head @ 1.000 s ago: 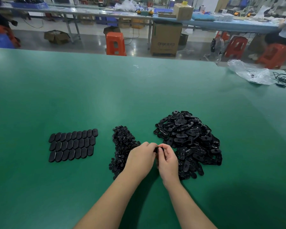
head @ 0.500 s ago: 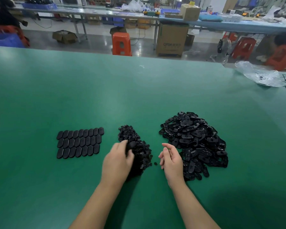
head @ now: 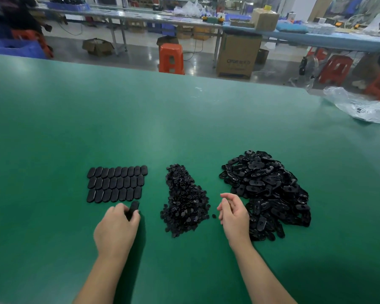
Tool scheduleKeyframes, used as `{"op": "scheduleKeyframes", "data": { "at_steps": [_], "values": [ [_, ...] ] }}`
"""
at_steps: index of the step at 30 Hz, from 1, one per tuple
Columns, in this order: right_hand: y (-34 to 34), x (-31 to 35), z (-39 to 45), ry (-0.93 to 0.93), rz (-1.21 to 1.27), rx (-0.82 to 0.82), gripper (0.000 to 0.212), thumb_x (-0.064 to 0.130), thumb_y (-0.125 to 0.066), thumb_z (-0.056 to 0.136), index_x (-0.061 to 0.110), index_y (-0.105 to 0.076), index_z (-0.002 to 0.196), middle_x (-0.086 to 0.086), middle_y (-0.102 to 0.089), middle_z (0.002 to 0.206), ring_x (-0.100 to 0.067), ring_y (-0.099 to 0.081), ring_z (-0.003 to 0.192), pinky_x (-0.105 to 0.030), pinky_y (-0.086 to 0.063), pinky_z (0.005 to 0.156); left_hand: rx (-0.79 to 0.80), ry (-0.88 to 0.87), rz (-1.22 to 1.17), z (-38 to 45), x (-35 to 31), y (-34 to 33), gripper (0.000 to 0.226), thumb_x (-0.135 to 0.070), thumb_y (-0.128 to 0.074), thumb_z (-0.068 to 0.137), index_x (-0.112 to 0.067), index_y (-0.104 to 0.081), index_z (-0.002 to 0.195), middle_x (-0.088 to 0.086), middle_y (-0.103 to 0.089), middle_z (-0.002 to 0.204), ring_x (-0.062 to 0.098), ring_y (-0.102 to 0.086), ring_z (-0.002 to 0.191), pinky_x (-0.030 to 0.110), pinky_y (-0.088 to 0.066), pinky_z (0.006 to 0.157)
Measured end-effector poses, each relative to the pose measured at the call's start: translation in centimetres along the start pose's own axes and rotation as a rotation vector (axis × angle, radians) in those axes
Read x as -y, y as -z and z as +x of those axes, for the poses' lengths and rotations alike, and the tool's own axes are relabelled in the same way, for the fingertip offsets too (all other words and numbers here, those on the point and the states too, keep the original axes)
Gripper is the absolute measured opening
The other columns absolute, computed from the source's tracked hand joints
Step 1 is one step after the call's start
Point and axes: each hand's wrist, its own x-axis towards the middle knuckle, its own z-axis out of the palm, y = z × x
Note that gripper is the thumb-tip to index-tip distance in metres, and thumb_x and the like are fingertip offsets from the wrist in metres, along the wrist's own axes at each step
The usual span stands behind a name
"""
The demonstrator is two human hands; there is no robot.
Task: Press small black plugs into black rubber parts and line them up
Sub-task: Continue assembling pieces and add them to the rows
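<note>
One finished part (head: 133,209), pinched in the left hand (head: 116,229), has reached the lined-up rows (head: 117,183) just ahead; the right hand (head: 234,213), now apart, hangs relaxed and empty.

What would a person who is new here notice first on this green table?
Most striking is the big heap of black rubber parts on the right of the green table, with a smaller pile of plugs beside it in the middle. On the left lie neat rows of finished parts; just below them the left hand holds one more part in its grip. The right hand hovers, holding nothing, between the two piles.
</note>
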Motion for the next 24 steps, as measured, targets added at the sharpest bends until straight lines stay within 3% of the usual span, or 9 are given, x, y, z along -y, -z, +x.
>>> {"op": "scheduleKeyframes", "data": {
  "at_steps": [9,14,18,21,24],
  "values": [
    [0.1,0.2,-0.2,0.012,-0.005,0.013,0.016,0.012,-0.052,0.104,0.022,-0.064,0.104,0.001,-0.064,0.074,-0.008,-0.051,0.055,-0.027,-0.042,0.052,-0.016,-0.032,0.010,0.2,-0.8,0.3,0.027,-0.050,-0.065,0.089,-0.025,-0.054,0.086,-0.011,-0.045,0.073,0.015,-0.047,0.059,0.026,-0.028,0.049],
    [0.0,0.2,-0.1,0.010,-0.006,0.020,0.016,0.012,-0.051,0.104,0.021,-0.064,0.104,0.000,-0.064,0.075,-0.009,-0.050,0.055,-0.027,-0.040,0.052,0.021,-0.314,-0.152,-0.4,-3.5,-0.5,0.013,-0.031,-0.063,0.095,-0.020,-0.067,0.101,-0.012,-0.057,0.080,0.006,-0.054,0.058,0.026,-0.043,0.049],
    [0.0,0.1,0.0,0.006,-0.016,0.016,0.017,0.013,-0.051,0.104,0.023,-0.064,0.104,0.001,-0.065,0.075,-0.009,-0.050,0.055,-0.027,-0.041,0.051,0.121,-0.396,-0.156,-0.3,-6.1,-2.1,0.025,-0.030,-0.052,0.101,-0.022,-0.066,0.121,-0.007,-0.057,0.095,0.012,-0.059,0.071,0.031,-0.048,0.064],
    [0.0,0.1,0.0,-0.002,-0.017,0.019,0.017,0.013,-0.051,0.104,0.024,-0.064,0.103,0.002,-0.065,0.074,-0.008,-0.050,0.054,-0.024,-0.040,0.049,0.159,-0.361,-0.131,0.4,-6.7,-3.0,0.026,-0.033,-0.048,0.101,-0.023,-0.066,0.117,-0.006,-0.057,0.096,0.016,-0.060,0.080,0.032,-0.048,0.067],
    [-0.1,0.0,0.1,0.003,-0.033,0.010,0.017,0.013,-0.051,0.104,0.024,-0.064,0.101,0.002,-0.066,0.073,-0.009,-0.049,0.054,-0.025,-0.040,0.048,0.124,-0.364,-0.143,0.8,-6.3,-3.5,0.022,-0.031,-0.050,0.101,-0.022,-0.070,0.108,-0.008,-0.056,0.089,0.015,-0.059,0.076,0.030,-0.045,0.061]
  ]
}}
